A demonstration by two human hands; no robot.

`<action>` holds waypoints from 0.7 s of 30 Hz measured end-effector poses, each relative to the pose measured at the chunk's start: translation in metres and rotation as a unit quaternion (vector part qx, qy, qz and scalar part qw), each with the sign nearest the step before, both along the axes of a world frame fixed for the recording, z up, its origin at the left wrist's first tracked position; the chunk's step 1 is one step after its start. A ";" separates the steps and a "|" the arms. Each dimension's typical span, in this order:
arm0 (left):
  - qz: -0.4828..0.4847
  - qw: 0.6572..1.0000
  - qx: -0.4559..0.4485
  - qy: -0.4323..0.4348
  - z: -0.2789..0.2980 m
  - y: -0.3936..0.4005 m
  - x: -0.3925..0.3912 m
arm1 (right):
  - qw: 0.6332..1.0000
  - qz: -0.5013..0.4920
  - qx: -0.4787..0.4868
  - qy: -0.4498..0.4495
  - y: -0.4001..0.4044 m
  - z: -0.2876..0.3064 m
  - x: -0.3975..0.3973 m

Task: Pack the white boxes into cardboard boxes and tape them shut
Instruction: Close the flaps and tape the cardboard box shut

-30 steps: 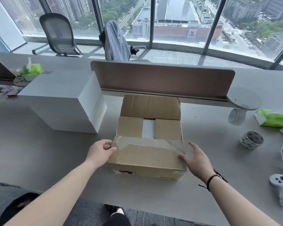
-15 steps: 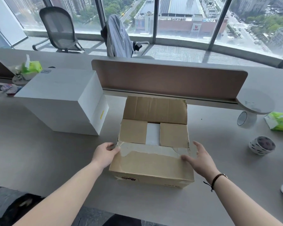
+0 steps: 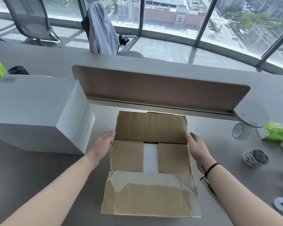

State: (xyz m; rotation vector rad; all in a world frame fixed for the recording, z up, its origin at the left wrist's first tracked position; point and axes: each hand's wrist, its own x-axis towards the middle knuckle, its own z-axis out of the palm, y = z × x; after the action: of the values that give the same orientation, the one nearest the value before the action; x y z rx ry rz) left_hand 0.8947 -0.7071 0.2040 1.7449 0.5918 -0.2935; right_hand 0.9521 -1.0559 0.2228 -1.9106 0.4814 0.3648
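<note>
1. At the middle of the grey surface (image 3: 39, 173), sat the cardboard box (image 3: 150, 160) with its two side flaps folded in, far flap standing up, near flap (image 3: 149, 196) laid out toward the viewer.
2. Against the earlier frames, appeared closer and more from above, with the box larger in view and more of the interior exposed.
3. Half a second before, gripped the box at its near corners; now reached further back, beside the far flap's base on each side.
4. On the box's left edge, rested the left hand (image 3: 103, 144), fingers mostly straight and close together, fingertips touching the corner where far flap meets side flap; no curl round anything visible.
5. On the opposite side, hovered the right hand (image 3: 198, 149), fingers extended and slightly spread, fingertips at the right end of the far flap; contact could not be told for sure, nothing held.
6. Round the right wrist, showed a dark cord bracelet (image 3: 211, 168).
7. Between the two folded side flaps, showed a strip of white box (image 3: 150, 157) inside the carton.
8. To the left, well apart from the carton, stood the stack of large white boxes (image 3: 36, 111) on the surface, unchanged in place.
9. Behind the carton, ran the brown divider panel (image 3: 160, 88).
10. To the right, lay a roll of clear tape (image 3: 238, 130), a green tissue pack (image 3: 274, 132) and a patterned tape roll (image 3: 256, 158).
</note>
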 end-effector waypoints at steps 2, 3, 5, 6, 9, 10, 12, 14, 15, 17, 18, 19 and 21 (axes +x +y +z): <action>0.036 0.998 -0.058 -0.016 -0.002 0.000 0.013 | 0.999 -0.019 0.028 0.021 0.002 -0.001 0.015; 0.057 0.995 -0.083 -0.023 0.001 -0.001 0.017 | 0.998 -0.032 0.040 0.031 0.003 -0.004 0.020; 0.084 0.990 -0.105 -0.036 0.008 -0.001 0.020 | 0.993 -0.079 0.077 0.032 0.003 -0.006 0.024; 0.089 0.990 -0.106 -0.041 0.010 0.000 0.019 | 0.989 -0.107 0.100 0.026 0.004 -0.003 0.022; 0.089 0.990 -0.100 -0.049 0.011 0.004 0.009 | 0.977 -0.143 0.155 0.016 -0.003 -0.001 0.009; 0.076 0.992 -0.089 -0.048 0.010 0.005 0.003 | 0.977 -0.125 0.171 0.021 -0.005 0.001 0.001; 0.033 0.996 -0.064 -0.061 0.008 0.005 -0.011 | 0.980 -0.076 0.180 0.035 -0.012 0.002 -0.016; -0.018 0.997 -0.028 -0.074 0.005 0.005 -0.027 | 0.984 -0.040 0.168 0.040 -0.022 -0.003 -0.032; -0.039 0.996 -0.011 -0.074 0.003 0.004 -0.034 | 0.987 -0.015 0.156 0.039 -0.028 -0.007 -0.038; -0.060 0.996 0.013 -0.071 -0.004 0.004 -0.048 | 0.990 0.032 0.136 0.030 -0.036 -0.012 -0.049; -0.070 0.994 0.032 -0.073 -0.008 0.004 -0.054 | 0.991 0.052 0.117 0.028 -0.038 -0.015 -0.055; -0.085 0.992 0.054 -0.075 -0.011 0.002 -0.060 | 0.992 0.069 0.101 0.031 -0.039 -0.018 -0.061; -0.119 0.986 0.085 -0.079 -0.015 -0.004 -0.070 | 0.992 0.089 0.082 0.032 -0.037 -0.023 -0.077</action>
State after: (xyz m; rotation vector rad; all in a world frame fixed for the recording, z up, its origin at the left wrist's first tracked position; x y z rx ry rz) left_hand 0.8246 -0.7109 0.1891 1.9864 0.2992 -0.2740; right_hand 0.8755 -1.0926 0.2002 -1.7909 0.3139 0.5668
